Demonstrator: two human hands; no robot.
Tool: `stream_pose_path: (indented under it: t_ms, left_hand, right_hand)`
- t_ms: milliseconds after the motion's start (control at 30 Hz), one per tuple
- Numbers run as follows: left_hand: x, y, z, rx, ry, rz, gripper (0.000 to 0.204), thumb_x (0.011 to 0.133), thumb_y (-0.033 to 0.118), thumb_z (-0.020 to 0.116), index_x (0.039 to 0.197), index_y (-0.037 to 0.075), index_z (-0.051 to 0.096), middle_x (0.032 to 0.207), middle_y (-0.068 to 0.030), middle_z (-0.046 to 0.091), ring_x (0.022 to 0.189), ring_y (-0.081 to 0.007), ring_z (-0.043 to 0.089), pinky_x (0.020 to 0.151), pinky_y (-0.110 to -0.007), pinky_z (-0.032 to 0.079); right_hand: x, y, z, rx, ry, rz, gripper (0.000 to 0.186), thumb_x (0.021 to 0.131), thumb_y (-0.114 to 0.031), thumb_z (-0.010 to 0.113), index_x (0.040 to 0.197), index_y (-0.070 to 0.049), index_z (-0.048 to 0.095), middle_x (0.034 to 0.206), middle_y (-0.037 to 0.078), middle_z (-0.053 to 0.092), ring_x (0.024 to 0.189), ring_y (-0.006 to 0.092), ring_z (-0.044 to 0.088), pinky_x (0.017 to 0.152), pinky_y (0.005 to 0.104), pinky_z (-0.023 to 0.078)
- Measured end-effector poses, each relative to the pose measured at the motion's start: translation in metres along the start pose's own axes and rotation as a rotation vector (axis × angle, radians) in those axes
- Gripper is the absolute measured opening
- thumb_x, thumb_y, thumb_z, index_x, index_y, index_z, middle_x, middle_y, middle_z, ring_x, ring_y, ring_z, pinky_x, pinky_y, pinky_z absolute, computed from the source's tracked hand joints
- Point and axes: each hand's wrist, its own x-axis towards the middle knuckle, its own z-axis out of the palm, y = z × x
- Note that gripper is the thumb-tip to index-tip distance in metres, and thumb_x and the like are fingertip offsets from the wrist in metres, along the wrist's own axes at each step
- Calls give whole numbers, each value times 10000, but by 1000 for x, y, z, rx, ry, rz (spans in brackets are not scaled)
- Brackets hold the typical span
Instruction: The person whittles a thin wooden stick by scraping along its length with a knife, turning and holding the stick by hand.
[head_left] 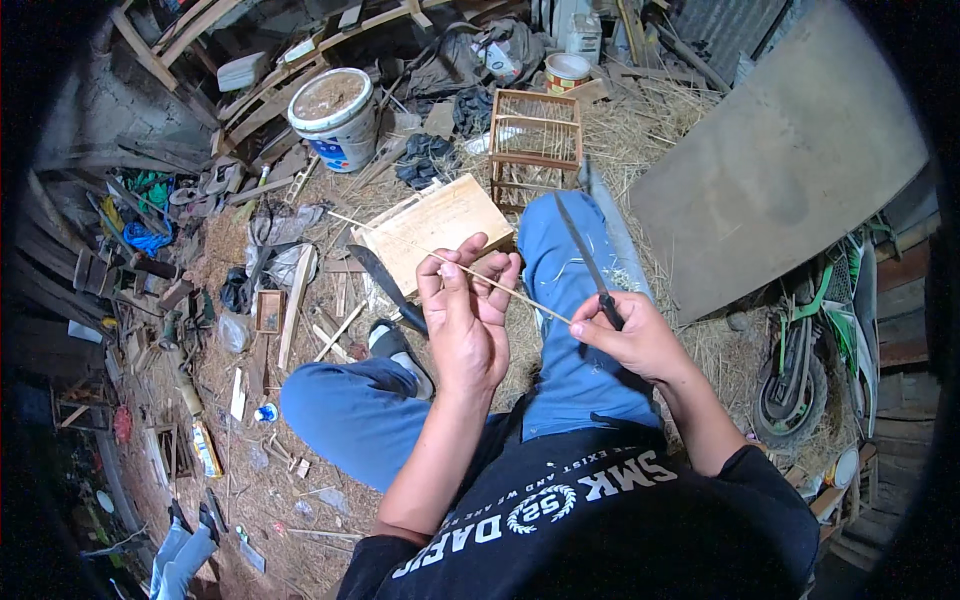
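A thin, pale bamboo stick (393, 238) slants across in front of me, from above the wooden block down to my right hand. My left hand (466, 318) is palm up, its thumb and fingers closed around the middle of the stick. In my right hand (632, 338) I grip a knife (582, 240) by its dark handle, blade pointing up and away over my right knee. The thumb and forefinger of that hand also pinch the stick's near end. Beyond my left hand, a large curved blade with a black handle (408, 312) leans by the wooden block (435, 232).
A small slatted wooden frame (536, 130) stands past my right knee. Farther left is a white bucket (333, 120). A big board (780, 170) leans at right, above a green-and-white motorbike (810, 350). Wood scraps, straw and shavings litter the floor.
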Motion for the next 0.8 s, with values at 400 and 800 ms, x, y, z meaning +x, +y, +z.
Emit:
stream_pose_path:
  t_ms: [400,800]
  left_hand:
    - [6,20,-13,259,-63,73,276,1134,212,512,1373,78,472,1376,-184,606,1117,-247,693,1008,-437,583]
    - [11,43,-9,451,10,103,370,1106,161,576,1439,97,428,1177,-176,715,946,-245,754,810,-379,660]
  right_hand:
    - [-1,12,-14,-73,57,61,121,921,-123,815,922,-34,734,686,-125,514,614,1,416,569,207,328]
    - [-1,31,-26,-105,92,69,135,920,-144,827,893,-56,728,675,-130,491,613,-2,404,550,211,302]
